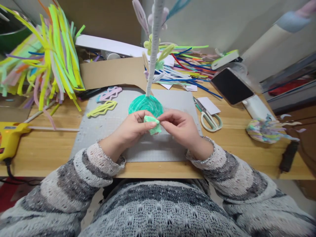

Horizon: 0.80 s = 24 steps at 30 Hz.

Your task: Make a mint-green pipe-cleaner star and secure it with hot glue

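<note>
A small mint-green piece that looks made of fuzzy pipe cleaner (153, 129) is held over the grey cutting mat (158, 153). My left hand (129, 129) is closed on it, thumb on top. My right hand (182, 127) pinches at its right edge, and what lies between those fingertips is mostly hidden. Just beyond my hands stands a round green base (142, 102) with an upright white wrapped stem (153, 49). Pastel loops and a yellow-green flower shape (148, 44) show around the stem. Zigzag-bent pipe cleaners, yellow (102, 109) and pink (111, 93), lie at the mat's left.
A yellow glue gun (11, 138) lies at the left edge, below a large bundle of pipe cleaners (51, 56). Loose pipe cleaners (192, 64) spread across the back. Scissors (209, 118), a phone (232, 86) and a pastel fuzzy coil (263, 130) lie on the right.
</note>
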Motion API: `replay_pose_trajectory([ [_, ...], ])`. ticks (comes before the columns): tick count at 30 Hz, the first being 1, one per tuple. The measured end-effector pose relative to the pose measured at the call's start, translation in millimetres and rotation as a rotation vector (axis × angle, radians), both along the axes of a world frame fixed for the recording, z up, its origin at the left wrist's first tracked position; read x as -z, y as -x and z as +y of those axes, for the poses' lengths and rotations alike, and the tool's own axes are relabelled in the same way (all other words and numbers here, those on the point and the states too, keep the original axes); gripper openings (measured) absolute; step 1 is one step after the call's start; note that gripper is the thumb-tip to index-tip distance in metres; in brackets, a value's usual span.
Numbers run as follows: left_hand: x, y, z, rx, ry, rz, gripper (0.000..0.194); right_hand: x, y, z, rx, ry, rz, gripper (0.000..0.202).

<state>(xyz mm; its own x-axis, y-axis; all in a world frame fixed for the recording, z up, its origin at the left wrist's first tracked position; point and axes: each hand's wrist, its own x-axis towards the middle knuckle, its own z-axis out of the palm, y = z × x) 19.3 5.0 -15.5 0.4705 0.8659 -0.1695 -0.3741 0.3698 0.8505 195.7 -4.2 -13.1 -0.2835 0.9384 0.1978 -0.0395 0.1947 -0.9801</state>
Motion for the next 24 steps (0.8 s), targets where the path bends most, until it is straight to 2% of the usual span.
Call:
replay_pose_trajectory([
  [3, -2.1, -2.1, -1.0, -0.02, 0.103, -0.065, 0.031, 3.0, -0.6, -5.4, 0.057, -0.211, -0.115, 0.008],
  [8, -2.0, -2.4, -3.1, -0.026, 0.088, -0.045, 0.03, 7.1, -0.5, -8.5, 0.057, -0.206, -0.151, 0.012],
  [11, 1.3, -3.2, -4.1, -0.073, 0.008, -0.002, 0.028, 6.6, 3.4, -9.7, 0.128, -0.211, -0.155, 0.012],
  [16, 5.9, -4.0, -5.2, -0.216, -0.219, 0.151, 0.024, 9.3, 9.8, -12.1, 0.215, -0.199, -0.098, 0.011],
  [24, 0.1, 0.3, -4.8, -0.275, -0.39, 0.383, 0.022, 18.6, 1.1, -3.7, 0.094, -0.206, -0.173, 0.014],
])
